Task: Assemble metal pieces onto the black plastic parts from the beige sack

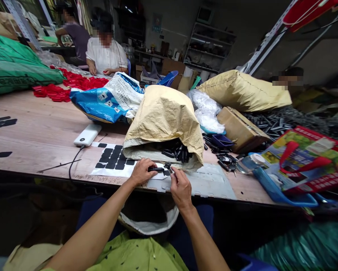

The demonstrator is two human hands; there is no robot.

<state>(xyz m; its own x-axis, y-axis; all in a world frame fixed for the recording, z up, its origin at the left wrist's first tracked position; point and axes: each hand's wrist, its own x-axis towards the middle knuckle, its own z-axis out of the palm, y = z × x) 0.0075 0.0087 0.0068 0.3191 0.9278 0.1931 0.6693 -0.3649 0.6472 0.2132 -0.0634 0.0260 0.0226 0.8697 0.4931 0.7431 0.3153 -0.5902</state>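
Note:
At the table's front edge, my left hand (142,171) is closed around a slim black plastic piece (156,169) that points to the right. My right hand (181,185) pinches a small part with a dark round head (167,165), close to the end of the black piece; its exact kind I cannot make out. Just behind both hands lies a tan paper sack (163,116) with its mouth toward me, and many black pieces (180,151) show inside. Left of it, a white sheet (101,171) carries rows of black rounded patches (112,156). Below the edge hangs an open sack (149,226) by my lap.
A white power bank (88,134) with a cable lies to the left. Further back are a blue-and-white bag (109,98) and red pieces (84,81). To the right stand a wooden box (240,128), a clear jar (250,162) and a blue tray (287,199). Other people sit beyond the table.

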